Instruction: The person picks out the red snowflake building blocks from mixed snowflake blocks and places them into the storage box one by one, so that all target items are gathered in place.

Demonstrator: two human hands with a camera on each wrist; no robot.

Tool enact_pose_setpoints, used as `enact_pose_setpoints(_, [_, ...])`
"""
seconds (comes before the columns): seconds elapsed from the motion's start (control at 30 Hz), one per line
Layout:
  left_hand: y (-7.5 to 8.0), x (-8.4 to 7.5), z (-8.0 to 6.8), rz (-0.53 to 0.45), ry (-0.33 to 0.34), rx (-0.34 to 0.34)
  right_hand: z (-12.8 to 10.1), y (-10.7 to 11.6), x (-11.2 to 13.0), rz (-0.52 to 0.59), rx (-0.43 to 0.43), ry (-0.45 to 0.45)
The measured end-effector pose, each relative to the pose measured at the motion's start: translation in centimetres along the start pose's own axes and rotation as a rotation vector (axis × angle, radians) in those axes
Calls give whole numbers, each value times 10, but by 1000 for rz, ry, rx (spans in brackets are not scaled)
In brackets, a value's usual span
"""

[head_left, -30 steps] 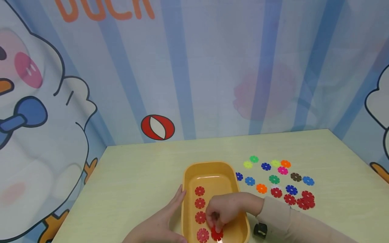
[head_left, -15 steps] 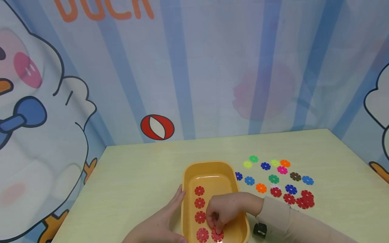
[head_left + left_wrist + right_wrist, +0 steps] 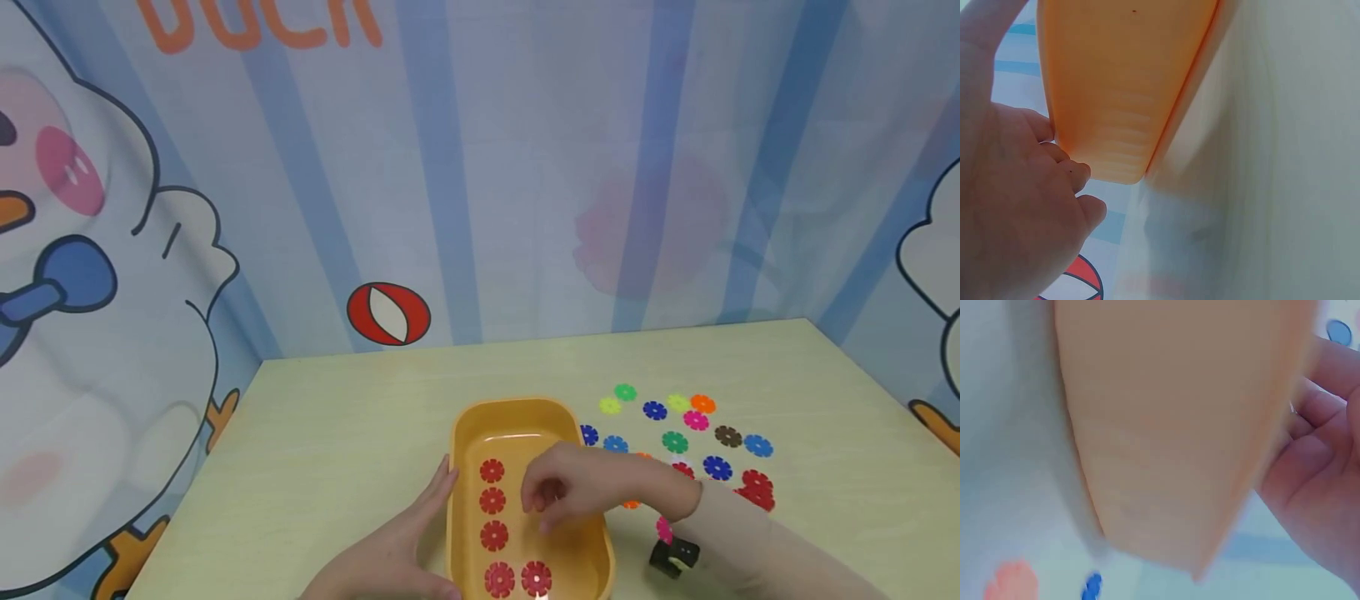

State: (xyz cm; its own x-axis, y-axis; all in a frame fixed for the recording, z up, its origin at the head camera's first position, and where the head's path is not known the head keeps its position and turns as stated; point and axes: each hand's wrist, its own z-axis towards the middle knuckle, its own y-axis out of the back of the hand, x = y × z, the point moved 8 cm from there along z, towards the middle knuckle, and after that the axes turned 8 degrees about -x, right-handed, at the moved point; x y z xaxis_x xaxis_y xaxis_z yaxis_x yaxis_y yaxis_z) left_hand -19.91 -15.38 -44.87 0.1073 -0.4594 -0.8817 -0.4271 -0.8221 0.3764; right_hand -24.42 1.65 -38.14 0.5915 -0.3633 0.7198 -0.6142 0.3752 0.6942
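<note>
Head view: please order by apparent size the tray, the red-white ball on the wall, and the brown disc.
1. tray
2. ball
3. brown disc

The tray lies nearest the camera, which adds to its apparent size.

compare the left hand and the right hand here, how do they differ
The left hand lies flat with straight fingers against the outer side of the orange tray; the right hand hangs above the tray's inside with fingers loosely curled. The left touches the tray; the right touches nothing visible. Both are bare and hold nothing.
</note>
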Motion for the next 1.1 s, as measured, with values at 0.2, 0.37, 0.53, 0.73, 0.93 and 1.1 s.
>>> enact_pose_setpoints(0.2, [1, -1, 0, 26, -16, -14, -26, 34, -6, 10, -152, -1])
enact_pose_setpoints(0.37, [1, -1, 0, 29, -42, -6, -50, 58, -23, -19, -272, -40])
enact_pose_setpoints(0.53, [1, -2, 0, 39, -60, -4, -75, 76, -51, -35, -355, -128])
enact_pose_setpoints(0.73, [1, -1, 0, 63, -49, -4, -99, 86, -83, -45, -417, -253])
enact_pose_setpoints(0.93, [1, -1, -1, 55, -31, -4, -115, 89, -103, -82, -443, -307])
enact_pose_setpoints(1.1, [1, -2, -1, 60, -46, -15, -123, 88, -117, -108, -428, -341])
